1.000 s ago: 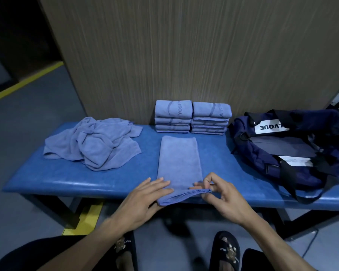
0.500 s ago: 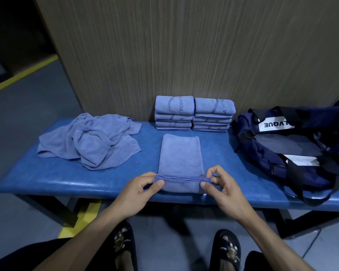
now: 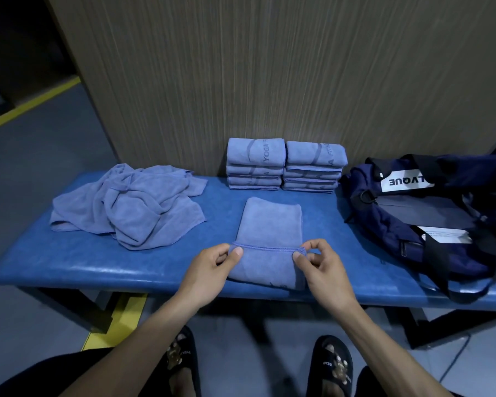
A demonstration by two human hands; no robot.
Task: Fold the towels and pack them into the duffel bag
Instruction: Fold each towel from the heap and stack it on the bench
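Each hand, left (image 3: pixel 212 263) and right (image 3: pixel 321 262), pinches the towel (image 3: pixel 269 224) edge; the duffel bag (image 3: pixel 430 219) lies unzipped on the tabletop (image 3: pixel 98 262), holding white paper (image 3: pixel 444 236).

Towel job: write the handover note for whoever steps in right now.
Left hand pinches the left corner and right hand the right corner of the near edge of the towel, which lies on the bench, its near end folded back partway.
Done: two stacks of folded towels at the wall.
Left: finish this fold; fold the crumpled towels at the left; pack all into the duffel bag, open at the right, no towels visible inside.
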